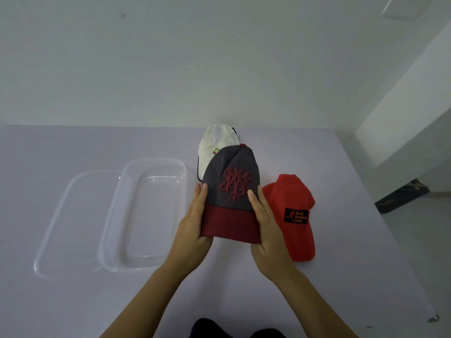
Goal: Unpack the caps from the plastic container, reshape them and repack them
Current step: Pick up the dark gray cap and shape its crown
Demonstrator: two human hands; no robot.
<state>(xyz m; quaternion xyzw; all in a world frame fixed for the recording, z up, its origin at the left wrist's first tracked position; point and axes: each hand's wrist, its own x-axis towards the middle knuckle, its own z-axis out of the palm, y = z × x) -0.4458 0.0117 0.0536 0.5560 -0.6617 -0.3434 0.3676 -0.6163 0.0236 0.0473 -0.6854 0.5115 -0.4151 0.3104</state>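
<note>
The left hand (195, 215) and right hand (267, 220) grip the grey cap (231, 191) by the sides of its maroon brim, holding it above the middle of the pale table (341, 252). Toward the left edge sit the clear container (144, 263) and its lid (66, 215), overlapping. A red cap (292, 198) lies near the right edge, a white cap (214, 142) at the far edge.

Two bare forearms are seen, with no sleeves, watch or rings. The left grip (192, 230) and right grip (269, 230) are ungloved, with short plain nails. Below both grips, dark clothing (234, 329) is partly seen.
</note>
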